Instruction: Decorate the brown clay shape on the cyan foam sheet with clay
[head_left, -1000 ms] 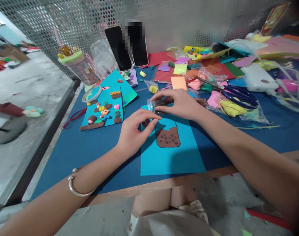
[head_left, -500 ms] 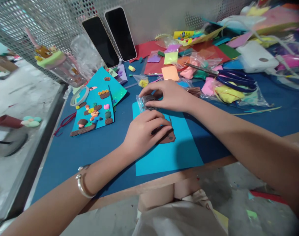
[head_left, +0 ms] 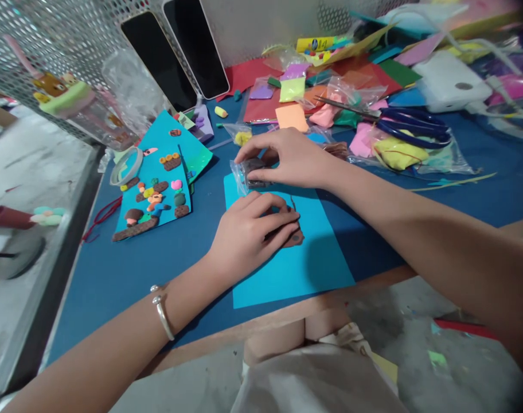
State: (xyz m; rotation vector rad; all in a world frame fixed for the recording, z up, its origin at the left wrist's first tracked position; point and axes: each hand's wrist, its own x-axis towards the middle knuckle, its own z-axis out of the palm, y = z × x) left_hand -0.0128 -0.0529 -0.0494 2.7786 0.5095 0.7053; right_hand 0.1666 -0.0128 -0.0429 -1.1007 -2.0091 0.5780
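My right hand pinches a small clear plastic bag of dark grey-brown clay between thumb and fingers, at the top edge of a bright blue sheet of card. Just below it, my left hand rests palm down on the card with its fingers apart and lightly bent. Under those fingertips lies a flat brown clay shape, with a darker round spot near its lower end. Much of this shape and the left thumb are hidden. A thin dark strand sticks up from the brown shape.
To the left lies a blue card with clay figures, a tape roll on its corner. Two phones lean at the back beside a lidded cup. Scissors, clay packets and a white charger crowd the right.
The view has shifted slightly, so the things at the back sit higher and further left. Both hands keep nearly the same places, with the right still gripping the bag of clay.
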